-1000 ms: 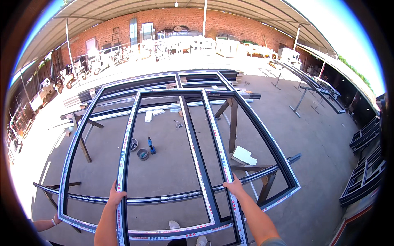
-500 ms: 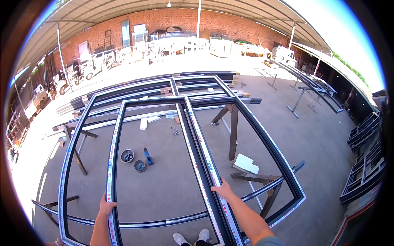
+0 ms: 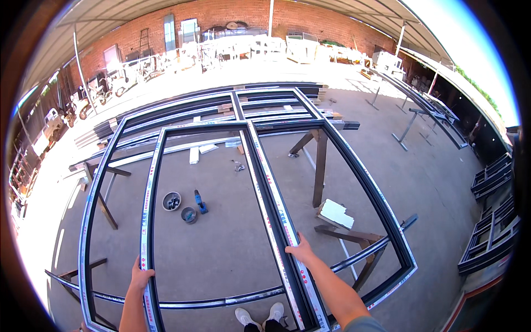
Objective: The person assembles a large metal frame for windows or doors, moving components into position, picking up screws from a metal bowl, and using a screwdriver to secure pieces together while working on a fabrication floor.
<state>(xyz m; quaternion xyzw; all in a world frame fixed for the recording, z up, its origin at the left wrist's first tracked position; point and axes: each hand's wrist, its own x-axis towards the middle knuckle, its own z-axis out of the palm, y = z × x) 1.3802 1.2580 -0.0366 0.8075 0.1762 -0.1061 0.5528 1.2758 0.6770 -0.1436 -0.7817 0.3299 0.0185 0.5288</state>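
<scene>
A black rectangular sash (image 3: pixel 149 193), with white-and-blue film strips on its rails, lies over a larger window frame (image 3: pixel 87 221) of the same finish. My left hand (image 3: pixel 142 275) is closed around the sash's left rail, thumb across the top. Farther forward on the right, my right hand (image 3: pixel 299 249) grips the long right rail, its fingers partly hidden behind the profile. Both hands are on the near half of the sash. The large frame rests on dark trestles (image 3: pixel 319 166).
Under the sash stand two small buckets (image 3: pixel 172 201) of parts and a blue cordless drill (image 3: pixel 200 202). A white board piece (image 3: pixel 336 213) lies by the right trestle. Profiles (image 3: pixel 91 138) are stacked beyond; finished frames (image 3: pixel 492 232) lie at right. My shoes (image 3: pixel 243 317) show below.
The view has shifted slightly, so the frame's far end and the floor items appear higher in the picture. Both hands keep their hold on the sash rails.
</scene>
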